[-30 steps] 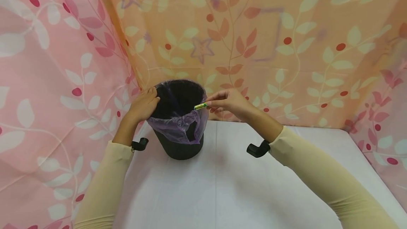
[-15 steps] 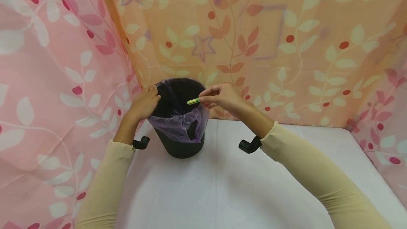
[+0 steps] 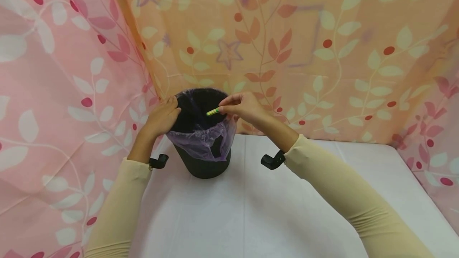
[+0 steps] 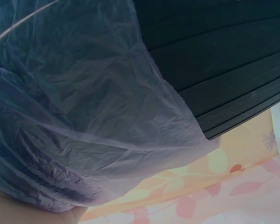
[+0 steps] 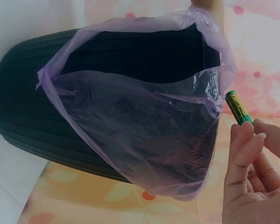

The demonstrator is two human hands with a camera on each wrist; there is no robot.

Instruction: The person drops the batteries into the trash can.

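Note:
A black trash bin (image 3: 206,170) stands on the white table, its translucent purple bin liner (image 3: 191,142) folded over the rim. My left hand (image 3: 159,118) grips the bin's left rim; in the left wrist view only a bit of it shows beside the liner (image 4: 98,102). Between thumb and fingertips, my right hand (image 3: 247,108) pinches a small green-and-yellow battery (image 3: 212,112) above the bin's mouth, near its right side. From the right wrist, the battery (image 5: 238,106) sticks out from the fingertips of the right hand (image 5: 256,172), just beyond the rim.
White cloth covers the table (image 3: 287,210). Behind it hangs an orange leaf-patterned curtain (image 3: 305,90), with a pink one (image 3: 64,130) close on the left, near the bin. Black wrist cameras (image 3: 273,160) project from both sleeves.
My right hand has carried the battery left and slightly up, from the bin's right rim to over its mouth. The left hand keeps its place on the rim.

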